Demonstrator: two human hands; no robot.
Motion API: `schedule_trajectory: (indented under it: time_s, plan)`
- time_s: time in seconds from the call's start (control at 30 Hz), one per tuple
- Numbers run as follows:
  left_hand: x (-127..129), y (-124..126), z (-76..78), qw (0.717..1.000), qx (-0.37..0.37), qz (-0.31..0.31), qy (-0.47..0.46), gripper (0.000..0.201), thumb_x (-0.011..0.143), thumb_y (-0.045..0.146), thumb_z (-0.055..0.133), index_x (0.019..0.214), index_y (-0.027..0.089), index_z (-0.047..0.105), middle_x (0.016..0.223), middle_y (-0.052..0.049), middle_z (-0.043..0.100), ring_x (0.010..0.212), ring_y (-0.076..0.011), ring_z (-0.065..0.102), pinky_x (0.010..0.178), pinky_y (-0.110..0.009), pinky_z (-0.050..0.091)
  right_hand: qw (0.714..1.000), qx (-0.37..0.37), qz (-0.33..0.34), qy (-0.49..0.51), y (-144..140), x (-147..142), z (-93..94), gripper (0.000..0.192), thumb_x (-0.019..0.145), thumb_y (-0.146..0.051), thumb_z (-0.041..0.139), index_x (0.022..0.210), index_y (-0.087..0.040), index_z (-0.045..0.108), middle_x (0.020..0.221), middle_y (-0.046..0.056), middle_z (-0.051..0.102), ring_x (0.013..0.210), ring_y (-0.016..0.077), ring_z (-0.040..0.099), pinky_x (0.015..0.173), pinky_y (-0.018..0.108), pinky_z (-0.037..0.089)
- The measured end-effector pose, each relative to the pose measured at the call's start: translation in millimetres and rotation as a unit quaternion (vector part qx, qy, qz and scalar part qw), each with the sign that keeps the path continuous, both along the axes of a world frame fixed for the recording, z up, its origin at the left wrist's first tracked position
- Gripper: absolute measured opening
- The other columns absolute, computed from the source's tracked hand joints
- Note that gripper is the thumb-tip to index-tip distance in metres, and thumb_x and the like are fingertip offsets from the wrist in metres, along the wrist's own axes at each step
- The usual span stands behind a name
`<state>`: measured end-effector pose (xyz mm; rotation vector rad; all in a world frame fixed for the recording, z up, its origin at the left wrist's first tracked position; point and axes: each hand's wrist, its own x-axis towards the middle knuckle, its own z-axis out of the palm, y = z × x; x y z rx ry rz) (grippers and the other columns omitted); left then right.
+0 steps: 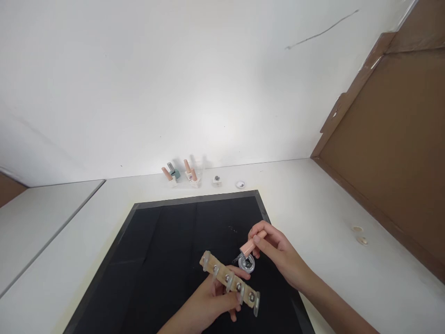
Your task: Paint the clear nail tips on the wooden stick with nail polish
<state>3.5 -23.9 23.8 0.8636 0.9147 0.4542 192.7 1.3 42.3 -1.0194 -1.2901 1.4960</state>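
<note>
My left hand [217,297] is closed around a wooden strip [222,274] with several clear false nails set across it on round metal studs. The strip slopes down to the right over the black mat [167,250]. In my right hand [274,246], the thumb and fingers pinch the peach cap of a nail polish brush [251,246], its dark tip pointing down and left. Just under the brush is a small round clear dish [246,263] with something silvery in it, beside my left fingertips. Whether those fingers hold the dish, I cannot tell.
Several capped nail polish bottles [170,177] stand by the wall, behind the mat. To their right are an uncapped bottle [217,181] and a small round white dish [240,184]. Two small pale round pieces [361,240] lie at right, near a brown cardboard panel [389,162].
</note>
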Motion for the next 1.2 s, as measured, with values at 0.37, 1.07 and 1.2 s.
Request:
schedule_trajectory:
  time_s: [0.37,1.07,1.2]
  plan:
    - [-0.1,2.2,3.6,1.0,-0.003,-0.005,0.009,0.042,0.063,0.032,0.072,0.097,0.013,0.057,0.072,0.0,0.054,0.066,-0.0121,0.05,0.058,-0.027,0.043,0.999,-0.025,0.003,0.035,0.2,-0.2,4.4,0.016,0.083,-0.034,0.06,0.088,-0.021,0.052,0.076,-0.001,0.056,0.061,0.0101,0.044,0.059,0.022,0.038]
    - [0.1,4.0,-8.9,0.998,0.003,0.03,-0.052,0.065,0.056,0.02,0.075,0.106,0.024,0.035,0.075,0.005,0.052,0.059,-0.0094,0.053,0.047,-0.02,0.041,0.998,-0.029,-0.05,0.01,2.2,-0.3,6.3,0.02,0.081,-0.037,0.061,0.086,-0.021,0.05,0.071,-0.003,0.053,0.06,0.0101,0.044,0.059,0.022,0.037]
    - [1.7,1.3,1.6,0.999,-0.003,0.025,-0.043,0.051,0.062,0.019,0.067,0.104,0.021,0.039,0.076,0.003,0.055,0.061,-0.0113,0.056,0.05,-0.023,0.042,0.998,-0.022,-0.058,0.011,1.3,0.0,5.2,0.018,0.083,-0.037,0.058,0.087,-0.021,0.051,0.07,-0.003,0.051,0.06,0.0101,0.044,0.061,0.023,0.038]
